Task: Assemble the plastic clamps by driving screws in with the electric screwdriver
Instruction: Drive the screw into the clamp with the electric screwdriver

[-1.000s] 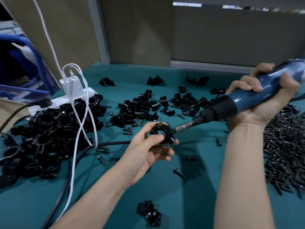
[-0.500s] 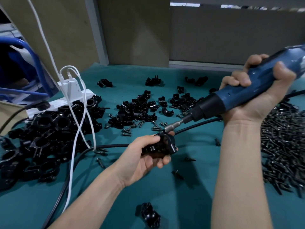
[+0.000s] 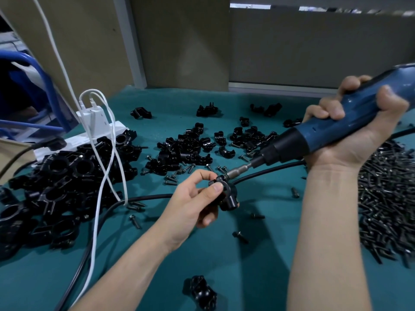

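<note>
Left hand [image 3: 190, 199] holds one black clamp [image 3: 228, 197] above the teal table [image 3: 253, 272]. Thumb and forefinger pinch its upper end, the other fingers curl beneath, and the clamp's body sticks out past the fingertips toward the right hand. Right hand [image 3: 361, 133] is wrapped fully round the blue electric screwdriver [image 3: 332, 129], thumb on the near side, fingers over the top; the tool slopes down toward the left hand. Its metal bit [image 3: 239, 171] meets the top of the clamp just beyond the left forefinger; the screw at the contact is hidden. Black cable [image 3: 143, 197] runs along the table under the left hand and behind the clamp. Outboard of the left wrist: heap of ring-shaped clamps [image 3: 60, 182], white power strip [image 3: 98, 131], white leads [image 3: 105, 167] draped over the heap. Beyond the held clamp: scattered clamp halves [image 3: 186, 149] with stray screws [image 3: 170, 180] at their near edge. Outboard of the right forearm: large screw heap [image 3: 388, 203]. Between the forearms, nearer the person: a lone clamp [image 3: 201, 291] and a single screw [image 3: 240, 236] on the table, well apart from either hand.
</note>
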`<state>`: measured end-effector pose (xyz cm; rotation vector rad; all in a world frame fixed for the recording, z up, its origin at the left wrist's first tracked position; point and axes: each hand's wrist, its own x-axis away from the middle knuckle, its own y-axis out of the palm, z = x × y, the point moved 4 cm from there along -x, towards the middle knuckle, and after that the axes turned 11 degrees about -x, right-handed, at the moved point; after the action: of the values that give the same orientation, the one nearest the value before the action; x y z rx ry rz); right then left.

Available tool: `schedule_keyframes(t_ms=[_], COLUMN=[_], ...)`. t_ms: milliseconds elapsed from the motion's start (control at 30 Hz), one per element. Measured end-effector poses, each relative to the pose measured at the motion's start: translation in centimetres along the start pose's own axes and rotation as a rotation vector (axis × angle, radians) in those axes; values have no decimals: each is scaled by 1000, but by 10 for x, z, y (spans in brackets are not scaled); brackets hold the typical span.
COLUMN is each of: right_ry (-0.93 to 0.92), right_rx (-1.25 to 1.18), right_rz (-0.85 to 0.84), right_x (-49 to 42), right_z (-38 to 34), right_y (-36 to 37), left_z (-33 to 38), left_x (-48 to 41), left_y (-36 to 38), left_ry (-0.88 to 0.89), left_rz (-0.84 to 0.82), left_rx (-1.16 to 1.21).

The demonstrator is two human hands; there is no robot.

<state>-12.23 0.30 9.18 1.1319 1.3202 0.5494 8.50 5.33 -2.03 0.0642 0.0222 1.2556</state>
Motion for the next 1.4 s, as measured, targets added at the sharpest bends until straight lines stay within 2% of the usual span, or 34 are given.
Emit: schedule_keyframes(t_ms=[167,300,533,733,867,1167,1300,1400], right_ry=[18,62,67,124,161,134,216,255], right_rx=[44,47,111,9,-18,115,15,17], right_rz=[-7,-40,-50,-130,-168,-116,-192,-242], right_x=[0,1,1,2,3,2,3,1], right_z=[5,7,15,16,22,26,30,27], right_y=[2,3,3,6,9,7,11,14], left_z=[-2,-2,-9,-11,-15,-18,-21,-21], left_x=[-1,0,-3,-3,-3,-3,4,5], left_y=[-1,2,-3,-5,-1,-6,6,15], left_ry=[22,1,-96,-69,-118,-248,-388,-411], left_rz=[-57,-138,-13,20,55,130,-44,-132], left_rx=[30,-32,-129,-458,-529,-500,-330,-289])
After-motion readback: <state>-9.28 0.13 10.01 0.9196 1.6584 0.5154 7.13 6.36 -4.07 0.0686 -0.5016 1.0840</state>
